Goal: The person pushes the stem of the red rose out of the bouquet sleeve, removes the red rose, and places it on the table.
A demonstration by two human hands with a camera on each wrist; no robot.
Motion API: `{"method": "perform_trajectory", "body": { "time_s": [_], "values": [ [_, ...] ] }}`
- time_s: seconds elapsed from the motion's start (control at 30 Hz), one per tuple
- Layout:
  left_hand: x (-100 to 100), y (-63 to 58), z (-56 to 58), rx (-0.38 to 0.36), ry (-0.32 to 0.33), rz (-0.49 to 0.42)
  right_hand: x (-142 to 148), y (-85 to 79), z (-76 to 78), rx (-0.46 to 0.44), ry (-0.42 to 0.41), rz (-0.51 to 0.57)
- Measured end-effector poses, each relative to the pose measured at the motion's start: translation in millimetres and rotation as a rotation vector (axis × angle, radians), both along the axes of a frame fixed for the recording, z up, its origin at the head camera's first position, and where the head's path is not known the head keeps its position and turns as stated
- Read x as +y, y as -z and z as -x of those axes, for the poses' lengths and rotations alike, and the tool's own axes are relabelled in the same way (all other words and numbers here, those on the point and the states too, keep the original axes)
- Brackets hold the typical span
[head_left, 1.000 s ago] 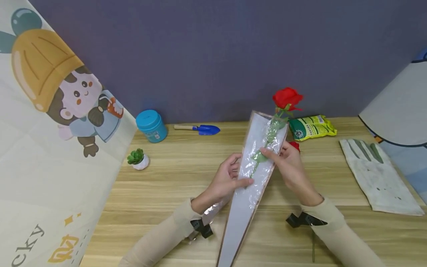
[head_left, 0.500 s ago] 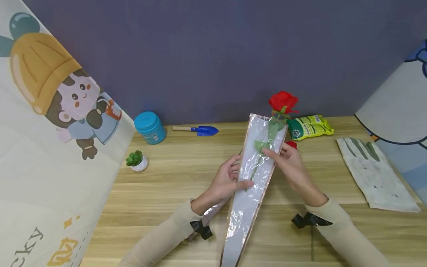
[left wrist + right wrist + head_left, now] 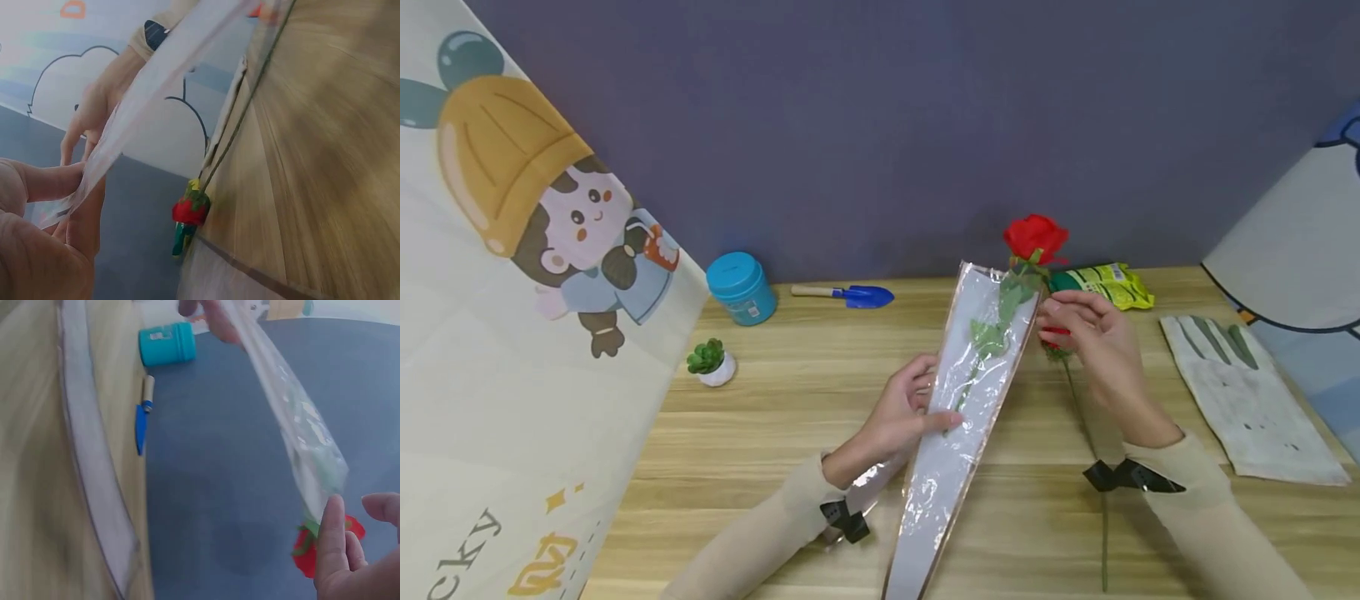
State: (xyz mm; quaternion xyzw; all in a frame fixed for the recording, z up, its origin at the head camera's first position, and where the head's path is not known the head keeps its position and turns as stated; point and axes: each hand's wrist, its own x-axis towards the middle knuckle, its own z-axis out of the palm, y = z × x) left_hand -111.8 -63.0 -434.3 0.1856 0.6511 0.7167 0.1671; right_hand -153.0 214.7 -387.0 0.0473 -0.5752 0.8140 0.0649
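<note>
A red rose (image 3: 1036, 237) stands in a clear-fronted white flower sleeve (image 3: 936, 475), its bloom above the top edge and its leaves and stem showing through the film. My left hand (image 3: 891, 412) pinches the sleeve at mid-height, thumb in front and fingers behind. By the sleeve's upper right edge is my right hand (image 3: 1105, 350), thumb and index finger apart with nothing between them in the right wrist view. There the index finger overlaps the bloom (image 3: 305, 553). A second rose (image 3: 1057, 337) lies on the table, partly behind the right hand.
Another sleeve (image 3: 94, 456) lies on the table under the left forearm. Along the back are a blue tub (image 3: 741, 287), a trowel (image 3: 867, 296) and a yellow-green packet (image 3: 1112, 283). A potted succulent (image 3: 711, 362) stands left, a pair of gloves (image 3: 1255, 408) lies right.
My right hand has let go of the sleeve's side and moved up and right to its top edge. The left hand keeps its grip; the rose and sleeve have shifted slightly downward in view.
</note>
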Motion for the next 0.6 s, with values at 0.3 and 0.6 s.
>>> {"method": "perform_trajectory", "body": {
  "time_s": [0.3, 0.6],
  "values": [
    [-2.5, 4.1, -2.6, 0.067, 0.017, 0.031, 9.9, -12.8, 4.3, 0.04, -0.001, 0.001],
    [-1.9, 4.2, -5.3, 0.092, 0.045, 0.1, 10.4, -11.3, 6.2, -0.019, -0.071, 0.047]
  ]
}}
